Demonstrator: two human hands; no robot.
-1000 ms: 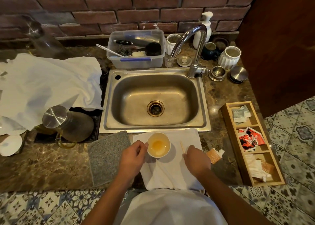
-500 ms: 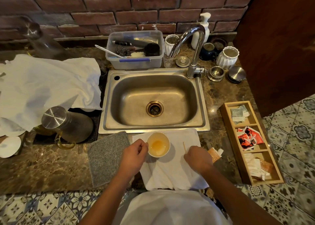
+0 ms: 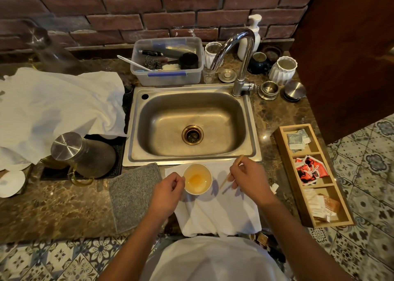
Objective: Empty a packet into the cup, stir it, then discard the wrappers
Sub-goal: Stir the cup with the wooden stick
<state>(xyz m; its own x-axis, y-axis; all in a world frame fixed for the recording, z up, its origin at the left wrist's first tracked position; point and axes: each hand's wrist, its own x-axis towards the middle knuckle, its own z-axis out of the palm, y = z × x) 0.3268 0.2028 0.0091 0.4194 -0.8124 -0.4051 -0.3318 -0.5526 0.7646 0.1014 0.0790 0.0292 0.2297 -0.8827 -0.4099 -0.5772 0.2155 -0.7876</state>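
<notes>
A small white cup (image 3: 197, 179) with amber liquid at its bottom stands on a white cloth (image 3: 217, 212) in front of the sink. My left hand (image 3: 168, 192) pinches the cup's left rim. My right hand (image 3: 248, 177) is raised just right of the cup and grips a thin wooden stir stick (image 3: 229, 175), which slants with its lower tip above the cloth beside the cup. A torn wrapper (image 3: 274, 188) peeks out on the counter behind my right wrist.
A steel sink (image 3: 189, 123) with tap (image 3: 241, 63) lies behind the cup. A wooden tray (image 3: 312, 174) of packets sits at right. A grey mat (image 3: 133, 195) and a glass carafe (image 3: 83, 155) are at left, a large white cloth (image 3: 57, 108) beyond.
My right hand has picked the stir stick up off the white cloth and lifted it beside the cup. My left hand stays on the cup's rim.
</notes>
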